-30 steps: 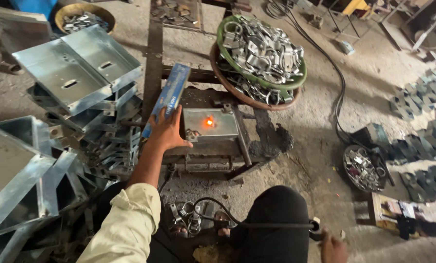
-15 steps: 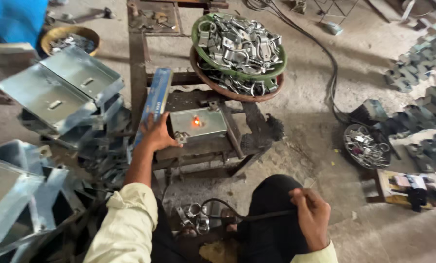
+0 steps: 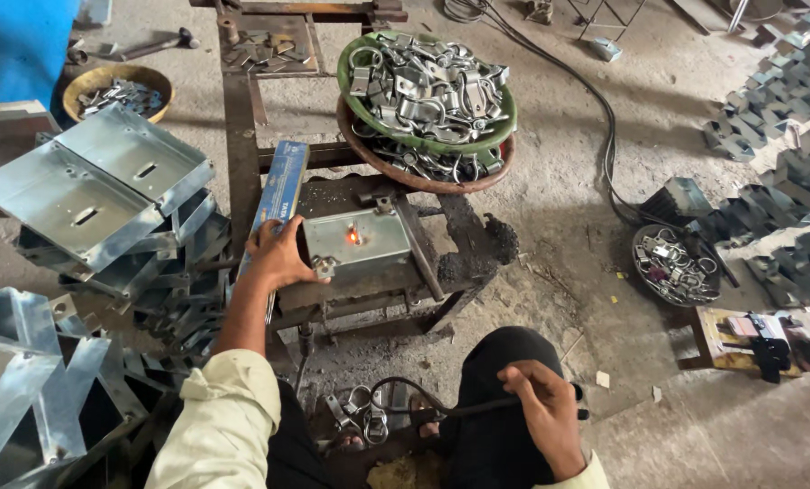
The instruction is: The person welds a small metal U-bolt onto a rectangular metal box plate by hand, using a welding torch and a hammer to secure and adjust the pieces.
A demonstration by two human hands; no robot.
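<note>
The left hand (image 3: 280, 256) lies half-curled against the near-left corner of a grey metal plate (image 3: 358, 238) lying flat on the workbench (image 3: 464, 237), long axis crosswise, while the right hand (image 3: 543, 407), nearer the knee, grips a black cable (image 3: 423, 397).

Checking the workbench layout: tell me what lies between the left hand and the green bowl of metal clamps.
In the head view, a grey metal plate with a glowing orange spot lies between the left hand and the green bowl.
</note>
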